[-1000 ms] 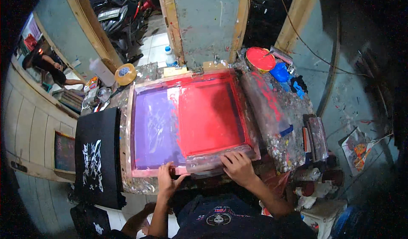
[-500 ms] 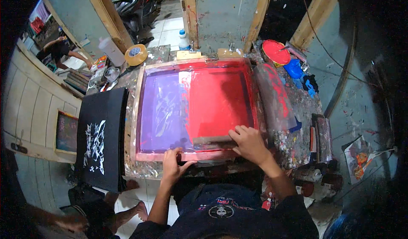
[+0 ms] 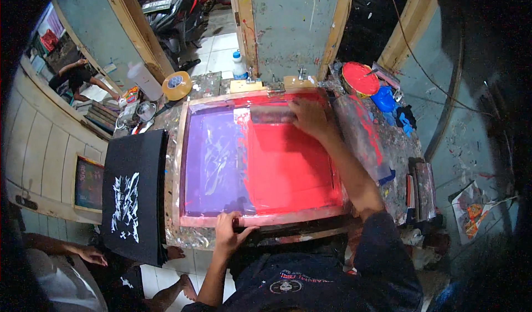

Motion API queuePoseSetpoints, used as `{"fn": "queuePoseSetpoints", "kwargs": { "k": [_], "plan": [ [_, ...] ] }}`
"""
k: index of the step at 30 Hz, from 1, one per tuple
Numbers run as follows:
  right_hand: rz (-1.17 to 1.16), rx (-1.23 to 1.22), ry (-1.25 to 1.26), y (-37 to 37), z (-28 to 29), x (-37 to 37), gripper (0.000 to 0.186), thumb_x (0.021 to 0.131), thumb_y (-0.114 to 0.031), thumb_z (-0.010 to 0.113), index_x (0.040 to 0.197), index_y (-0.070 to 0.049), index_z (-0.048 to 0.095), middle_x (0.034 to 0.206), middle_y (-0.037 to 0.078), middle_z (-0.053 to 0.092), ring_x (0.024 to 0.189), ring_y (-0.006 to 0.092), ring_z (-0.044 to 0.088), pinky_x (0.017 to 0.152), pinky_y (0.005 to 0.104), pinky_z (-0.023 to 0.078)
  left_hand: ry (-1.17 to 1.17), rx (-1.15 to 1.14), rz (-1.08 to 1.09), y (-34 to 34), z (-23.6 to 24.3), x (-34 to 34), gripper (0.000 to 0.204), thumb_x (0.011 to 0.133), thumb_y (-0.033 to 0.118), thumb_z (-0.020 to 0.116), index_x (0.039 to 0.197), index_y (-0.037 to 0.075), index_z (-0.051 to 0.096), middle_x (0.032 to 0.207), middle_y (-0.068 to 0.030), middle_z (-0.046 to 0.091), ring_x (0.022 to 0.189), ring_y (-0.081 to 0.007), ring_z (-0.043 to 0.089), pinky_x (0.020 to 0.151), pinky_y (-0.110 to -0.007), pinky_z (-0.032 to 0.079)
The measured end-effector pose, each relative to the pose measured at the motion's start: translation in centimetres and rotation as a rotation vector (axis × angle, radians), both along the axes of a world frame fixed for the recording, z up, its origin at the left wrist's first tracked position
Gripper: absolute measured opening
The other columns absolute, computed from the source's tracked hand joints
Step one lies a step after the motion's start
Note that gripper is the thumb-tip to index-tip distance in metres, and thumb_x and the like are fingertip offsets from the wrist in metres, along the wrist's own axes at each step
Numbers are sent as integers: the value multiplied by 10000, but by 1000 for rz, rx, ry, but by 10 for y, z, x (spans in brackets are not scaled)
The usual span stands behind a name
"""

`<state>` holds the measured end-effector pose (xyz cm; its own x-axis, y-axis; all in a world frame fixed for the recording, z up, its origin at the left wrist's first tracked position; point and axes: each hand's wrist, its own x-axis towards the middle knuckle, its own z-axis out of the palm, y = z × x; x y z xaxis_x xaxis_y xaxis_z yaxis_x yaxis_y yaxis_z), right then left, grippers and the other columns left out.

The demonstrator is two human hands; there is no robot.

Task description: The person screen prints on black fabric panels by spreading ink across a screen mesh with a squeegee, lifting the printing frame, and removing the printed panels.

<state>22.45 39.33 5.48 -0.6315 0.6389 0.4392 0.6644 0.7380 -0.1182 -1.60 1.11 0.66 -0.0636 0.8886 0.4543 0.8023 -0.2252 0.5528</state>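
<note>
A screen printing frame (image 3: 266, 221) lies flat on the paint-spattered table. Its mesh is purple with a whitish pattern on the left, and red ink (image 3: 288, 168) covers the right part. My left hand (image 3: 228, 233) grips the near rail, fingers curled over it and thumb stretched along it. At the far end of the red area, my right hand (image 3: 311, 118) holds a squeegee (image 3: 271, 114) by its right end. Both are smeared by motion, and the blade's lower edge is hard to see.
Black fabric boards (image 3: 136, 190) with a white print stand at the left, near another person's hand (image 3: 93, 255). Behind the frame are a tape roll (image 3: 177, 86), a bottle (image 3: 238, 65) and a red-ink tub (image 3: 360, 78). An ink-streaked sheet (image 3: 360, 140) lies at the right.
My right hand has pushed the squeegee from the near end of the red area to the far end. My left hand keeps its hold. Another person's arm has come in at the lower left.
</note>
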Motion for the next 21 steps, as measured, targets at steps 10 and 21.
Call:
{"fn": "queuePoseSetpoints", "kwargs": {
  "k": [10,21],
  "plan": [
    [21,-90,-267,82,20,-29,652,842,-667,663,1124,-79,674,972,186,720,931,400,717,781,536,542,12,-70,54,-7,-2,0,577,664,349,956,1041,57,631,805,-59,580,758,-281,562,709,-412,448],
    [19,-227,-106,-106,20,11,249,817,-168,736,987,-96,569,870,122,665,824,358,695,687,522,547,53,-96,21,0,1,-1,581,659,352,959,1039,77,614,831,-71,584,776,-296,555,709,-416,445]
  ]
}}
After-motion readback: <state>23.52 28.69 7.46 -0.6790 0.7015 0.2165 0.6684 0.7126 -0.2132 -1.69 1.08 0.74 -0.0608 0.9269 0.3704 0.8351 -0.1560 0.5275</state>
